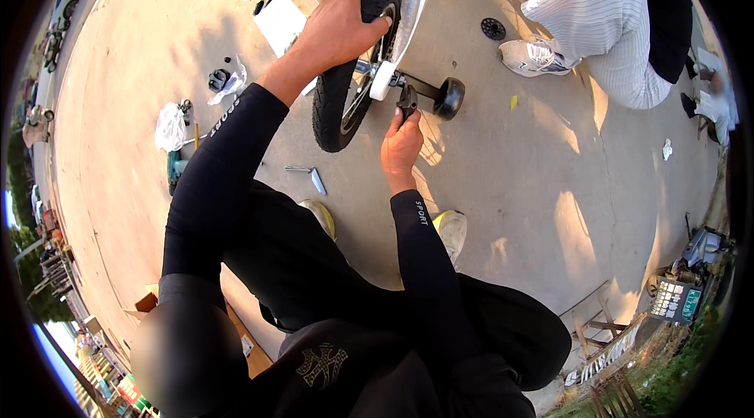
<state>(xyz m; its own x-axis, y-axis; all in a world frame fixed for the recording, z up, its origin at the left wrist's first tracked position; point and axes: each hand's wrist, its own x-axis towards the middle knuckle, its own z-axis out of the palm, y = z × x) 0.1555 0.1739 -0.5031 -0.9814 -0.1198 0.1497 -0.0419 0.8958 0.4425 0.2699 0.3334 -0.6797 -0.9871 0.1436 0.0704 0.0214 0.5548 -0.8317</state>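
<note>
We clasp tyre point(328, 108) in left hand point(339, 25), pinch dark part point(408, 98) in right hand point(402, 147); best brace tyre, align dark part squarely.

My sleeves point(212, 174), black with white lettering point(422, 214); bicycle frame point(416, 9), white; tyre point(327, 108) and training wheel point(449, 98), black; another person's trousers point(605, 13), white with thin dark stripes.

White bike point(408, 27), black-tyred wheel point(329, 110) mounted, black training wheel point(450, 99) to right; small dark part point(408, 97) between wheels.

The left grip point(343, 23) curls over, reaching farther forward than the right grip point(402, 143), which pinches firmly.
</note>
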